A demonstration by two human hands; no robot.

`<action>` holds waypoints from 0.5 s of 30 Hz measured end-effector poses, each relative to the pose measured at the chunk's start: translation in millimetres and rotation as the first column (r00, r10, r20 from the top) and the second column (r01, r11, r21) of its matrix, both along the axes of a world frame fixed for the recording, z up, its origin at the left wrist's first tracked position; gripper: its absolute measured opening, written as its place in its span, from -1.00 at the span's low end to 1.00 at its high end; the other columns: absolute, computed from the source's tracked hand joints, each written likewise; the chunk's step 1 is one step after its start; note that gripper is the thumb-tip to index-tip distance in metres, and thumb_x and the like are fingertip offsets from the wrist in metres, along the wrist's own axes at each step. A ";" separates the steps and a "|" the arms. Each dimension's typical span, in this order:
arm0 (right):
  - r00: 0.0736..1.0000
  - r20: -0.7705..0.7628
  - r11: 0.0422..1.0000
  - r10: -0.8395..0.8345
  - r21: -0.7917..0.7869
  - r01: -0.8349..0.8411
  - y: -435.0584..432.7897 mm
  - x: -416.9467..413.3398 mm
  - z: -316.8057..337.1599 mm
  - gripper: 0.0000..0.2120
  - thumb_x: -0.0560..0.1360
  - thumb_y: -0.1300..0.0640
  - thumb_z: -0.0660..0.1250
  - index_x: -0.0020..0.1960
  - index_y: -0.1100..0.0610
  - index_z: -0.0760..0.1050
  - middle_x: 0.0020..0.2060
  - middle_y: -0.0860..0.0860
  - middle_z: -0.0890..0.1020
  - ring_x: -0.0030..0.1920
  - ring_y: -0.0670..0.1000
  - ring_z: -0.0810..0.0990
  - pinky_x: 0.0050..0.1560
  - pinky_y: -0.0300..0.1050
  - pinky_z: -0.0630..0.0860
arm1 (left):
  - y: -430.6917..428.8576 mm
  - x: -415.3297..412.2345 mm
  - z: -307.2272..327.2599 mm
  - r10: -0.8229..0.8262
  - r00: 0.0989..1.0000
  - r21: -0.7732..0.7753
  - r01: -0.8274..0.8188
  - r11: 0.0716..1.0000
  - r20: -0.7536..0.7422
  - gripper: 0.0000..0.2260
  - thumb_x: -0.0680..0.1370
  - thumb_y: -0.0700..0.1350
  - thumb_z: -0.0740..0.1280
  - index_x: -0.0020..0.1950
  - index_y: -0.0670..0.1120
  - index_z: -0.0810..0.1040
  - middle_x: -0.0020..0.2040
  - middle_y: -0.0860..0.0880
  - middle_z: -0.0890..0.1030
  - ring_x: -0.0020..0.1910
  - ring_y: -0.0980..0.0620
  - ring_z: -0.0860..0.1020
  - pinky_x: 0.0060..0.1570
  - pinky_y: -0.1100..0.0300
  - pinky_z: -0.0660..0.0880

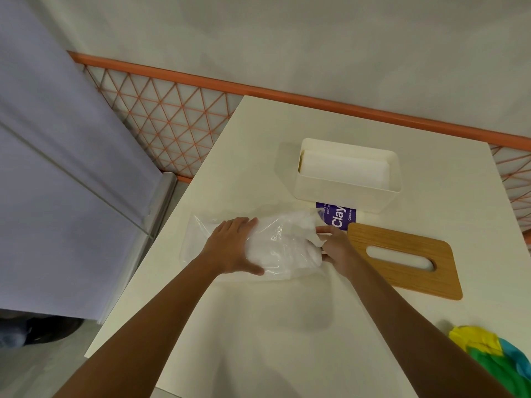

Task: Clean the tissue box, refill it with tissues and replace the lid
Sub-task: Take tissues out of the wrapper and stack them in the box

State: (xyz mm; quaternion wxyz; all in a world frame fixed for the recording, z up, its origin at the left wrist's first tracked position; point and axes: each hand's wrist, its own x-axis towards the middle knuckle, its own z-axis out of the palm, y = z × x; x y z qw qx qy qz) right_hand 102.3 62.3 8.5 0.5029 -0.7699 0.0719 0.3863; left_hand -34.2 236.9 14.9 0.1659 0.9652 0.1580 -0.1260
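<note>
A cream tissue box stands open on the table, white tissues visible inside it. Its wooden lid with an oval slot lies flat to the right, in front of the box. A clear plastic pack of white tissues lies in the middle of the table. My left hand grips the pack's left end, thumb at its near side. My right hand holds the crumpled tissues at the pack's open right end.
A purple-labelled bottle lies between the pack and the box. A yellow, blue and green cloth sits at the table's near right corner. An orange lattice rail runs behind the table, with a pale wall panel at left.
</note>
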 end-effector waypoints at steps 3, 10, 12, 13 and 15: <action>0.999 -0.004 0.999 0.032 -0.040 -0.032 2.5 0.9 -0.9 -0.66 0.53 0.40 0.18 0.29 0.20 0.36 0.09 0.14 0.46 0.20 0.22 0.48 0.15 0.08 0.51 | 0.5 -0.7 -0.4 -0.005 1.000 0.003 0.005 1.000 0.001 -0.02 0.28 0.28 0.46 0.52 -0.02 0.04 0.50 0.01 0.15 0.48 0.00 0.12 0.45 0.15 0.03; 0.991 -0.099 0.995 0.090 0.047 -0.086 6.7 1.4 6.0 -0.63 0.53 0.32 0.25 0.33 0.26 0.38 0.18 0.18 0.51 0.10 0.17 0.49 -0.15 -0.16 0.47 | 1.3 1.8 -0.3 0.012 1.000 -0.016 -0.012 1.000 0.011 -0.02 0.26 0.27 0.47 0.51 -0.02 0.05 0.47 0.01 0.20 0.46 -0.01 0.17 0.43 0.15 0.09; 0.978 -0.064 0.979 0.200 0.061 -0.197 7.7 -1.1 6.8 -0.58 0.44 0.14 0.40 0.26 0.23 0.47 0.15 0.12 0.58 0.12 0.13 0.54 0.03 -0.12 0.52 | 1.6 1.7 -1.2 0.009 1.000 -0.014 -0.009 1.000 0.010 -0.02 0.26 0.28 0.47 0.51 -0.02 0.06 0.47 0.01 0.20 0.45 -0.01 0.18 0.42 0.15 0.10; 0.973 -0.055 0.972 0.224 0.081 -0.220 8.8 -1.9 7.9 -0.57 0.42 0.12 0.43 0.24 0.21 0.49 0.15 0.13 0.59 0.15 0.14 0.55 0.17 -0.04 0.51 | 1.9 1.8 -1.7 0.006 1.000 -0.012 -0.006 1.000 0.009 -0.02 0.26 0.28 0.46 0.51 -0.01 0.06 0.47 0.01 0.20 0.45 -0.01 0.18 0.42 0.15 0.10; 0.977 -0.052 0.969 0.209 0.145 -0.199 10.2 -0.8 7.8 -0.66 0.46 0.19 0.38 0.21 0.21 0.50 0.14 0.16 0.59 0.18 0.18 0.54 0.28 0.07 0.44 | 3.2 1.6 -2.5 0.006 1.000 -0.008 -0.006 1.000 0.007 -0.02 0.26 0.30 0.45 0.51 -0.01 0.05 0.48 0.01 0.19 0.46 -0.01 0.18 0.43 0.14 0.11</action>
